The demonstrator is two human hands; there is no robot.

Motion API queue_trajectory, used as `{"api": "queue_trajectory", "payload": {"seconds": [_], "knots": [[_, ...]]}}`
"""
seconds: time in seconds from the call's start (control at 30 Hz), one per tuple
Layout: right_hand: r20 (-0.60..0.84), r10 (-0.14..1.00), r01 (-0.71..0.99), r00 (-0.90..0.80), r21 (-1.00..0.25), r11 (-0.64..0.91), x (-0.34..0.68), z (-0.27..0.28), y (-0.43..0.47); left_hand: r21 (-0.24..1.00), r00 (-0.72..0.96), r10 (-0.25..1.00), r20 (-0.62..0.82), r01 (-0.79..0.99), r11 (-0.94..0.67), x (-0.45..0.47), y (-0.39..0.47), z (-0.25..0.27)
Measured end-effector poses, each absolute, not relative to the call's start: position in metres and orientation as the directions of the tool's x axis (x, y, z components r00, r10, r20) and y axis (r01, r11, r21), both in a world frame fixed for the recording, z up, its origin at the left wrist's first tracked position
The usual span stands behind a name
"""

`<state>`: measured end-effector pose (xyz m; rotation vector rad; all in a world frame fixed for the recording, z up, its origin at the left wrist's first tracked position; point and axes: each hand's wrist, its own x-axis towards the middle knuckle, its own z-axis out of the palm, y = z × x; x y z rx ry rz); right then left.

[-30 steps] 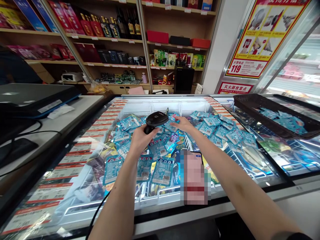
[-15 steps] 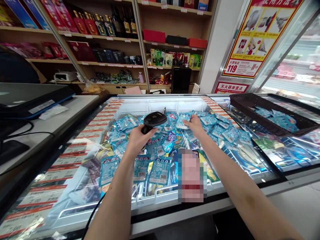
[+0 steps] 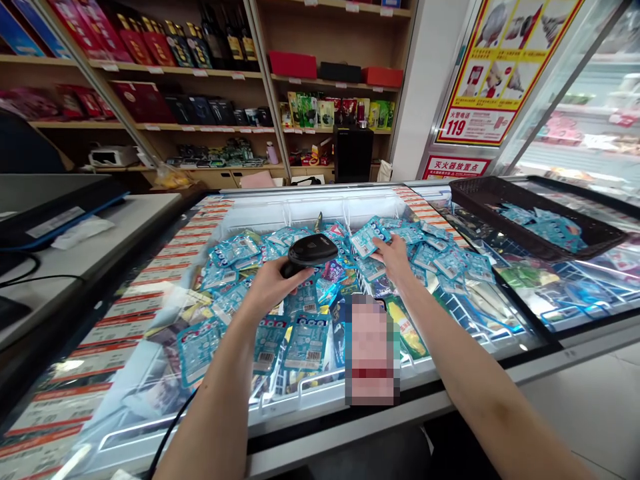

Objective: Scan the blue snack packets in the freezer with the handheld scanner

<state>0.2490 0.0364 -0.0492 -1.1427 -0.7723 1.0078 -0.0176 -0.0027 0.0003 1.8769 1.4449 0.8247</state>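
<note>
My left hand is wrapped round the handle of a black barcode scanner, whose head points to the right. In my right hand is a blue snack packet, pinched at its lower right edge and tilted. The scanner's head is a short way left of this packet. Many similar blue packets lie spread over the glass top of the chest freezer. Below, between my forearms, a phone with a blurred-out screen lies near the front edge.
A dark brown basket with blue packets in it stands on the right. To the left is a counter with dark equipment. The scanner's black cable runs beside my left forearm. Shelves of bottles and boxes stand behind.
The packet in my right hand has been lifted and tilted, and shows more clearly. The scanner has shifted slightly nearer to it. The whole view has moved a little.
</note>
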Motion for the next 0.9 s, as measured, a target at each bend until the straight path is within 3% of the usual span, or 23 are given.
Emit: {"api": "queue_trajectory", "payload": {"seconds": [0.2,0.4,0.7,0.9], "knots": [[-0.051,0.937,-0.392,0.345,-0.915,0.094,0.242,-0.052,0.039,0.770,0.250,0.965,0.077,0.600,-0.216,-0.015,-0.007,0.003],[-0.003,0.957,-0.462,0.291,-0.876,0.137,0.238,-0.056,0.040,0.766,0.296,0.954,0.053,0.601,-0.229,-0.013,-0.010,0.004],[-0.003,0.957,-0.483,0.291,-0.864,0.144,0.238,-0.055,0.039,0.751,0.307,0.950,0.056,0.614,-0.243,-0.017,-0.007,-0.001],[0.026,0.951,-0.411,0.309,-0.898,0.158,0.241,-0.061,0.043,0.778,0.281,0.957,0.071,0.584,-0.230,-0.015,-0.006,-0.001]]}}
